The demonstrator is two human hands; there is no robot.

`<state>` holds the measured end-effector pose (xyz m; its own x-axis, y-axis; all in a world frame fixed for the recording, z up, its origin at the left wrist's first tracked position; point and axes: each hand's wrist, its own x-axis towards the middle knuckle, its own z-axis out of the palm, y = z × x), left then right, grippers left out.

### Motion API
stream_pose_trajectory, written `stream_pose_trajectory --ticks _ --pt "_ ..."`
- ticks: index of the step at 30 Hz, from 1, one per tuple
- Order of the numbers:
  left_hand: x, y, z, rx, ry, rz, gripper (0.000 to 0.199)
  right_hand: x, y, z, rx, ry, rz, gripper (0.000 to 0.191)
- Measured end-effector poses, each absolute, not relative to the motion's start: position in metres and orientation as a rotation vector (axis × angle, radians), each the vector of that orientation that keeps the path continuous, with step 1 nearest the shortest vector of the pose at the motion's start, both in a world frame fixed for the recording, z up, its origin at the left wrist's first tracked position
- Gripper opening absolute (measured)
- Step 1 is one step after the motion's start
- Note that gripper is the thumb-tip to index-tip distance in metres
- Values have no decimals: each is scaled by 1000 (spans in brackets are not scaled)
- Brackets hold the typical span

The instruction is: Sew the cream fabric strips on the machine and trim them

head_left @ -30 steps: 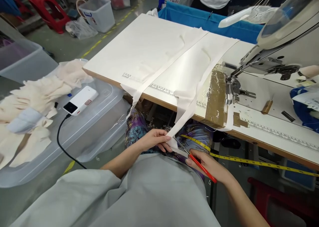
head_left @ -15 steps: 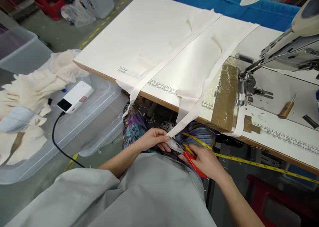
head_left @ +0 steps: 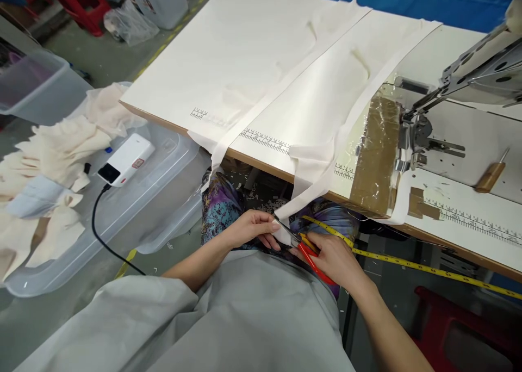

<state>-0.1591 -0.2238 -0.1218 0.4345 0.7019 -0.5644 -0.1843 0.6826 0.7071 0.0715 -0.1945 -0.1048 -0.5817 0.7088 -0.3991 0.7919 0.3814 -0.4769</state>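
Over my lap, my left hand (head_left: 261, 229) pinches the end of a pale fabric strip (head_left: 308, 195) that hangs from the table's front edge. My right hand (head_left: 332, 258) is closed round red and orange-handled scissors (head_left: 312, 260). The scissor blades lie across the strip, right beside my left fingertips. More of the pale fabric (head_left: 326, 89) spreads over the white table (head_left: 228, 40), and another strip end (head_left: 220, 154) hangs over the edge further left. A yellow measuring tape (head_left: 408, 263) runs from my lap to the right, passing behind my right hand.
A sewing machine (head_left: 424, 132) stands at the right, with a wooden-handled awl (head_left: 491, 176) beside it. At left, a lidded plastic bin (head_left: 163, 198) bears cream fabric pieces (head_left: 61, 149) and a white cabled device (head_left: 126, 160). A red stool (head_left: 448, 328) is at lower right.
The scissors have moved slightly left and up, with their blades now over the strip at my left fingers. The table and machine appear shifted a little in the view.
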Motion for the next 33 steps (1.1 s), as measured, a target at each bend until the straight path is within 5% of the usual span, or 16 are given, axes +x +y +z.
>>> stream_pose_trajectory --ticks 11,15,21,29,33 --pt "-160 -187 -99 1861 1587 1014 29 96 -237 -113 1580 2591 -1181 47" --pt "-156 -185 -115 1688 1476 1003 25 114 -253 -112 1733 2522 -1263 44" --pt "-212 -226 -172 1042 2017 729 7 146 -267 -111 2063 2371 -1377 38" --pt "-162 -255 -122 1066 1090 646 36 123 -250 -108 1841 2323 -1593 41" --pt "-139 -241 -108 1384 1252 692 26 112 -243 -105 1648 2316 -1681 42"
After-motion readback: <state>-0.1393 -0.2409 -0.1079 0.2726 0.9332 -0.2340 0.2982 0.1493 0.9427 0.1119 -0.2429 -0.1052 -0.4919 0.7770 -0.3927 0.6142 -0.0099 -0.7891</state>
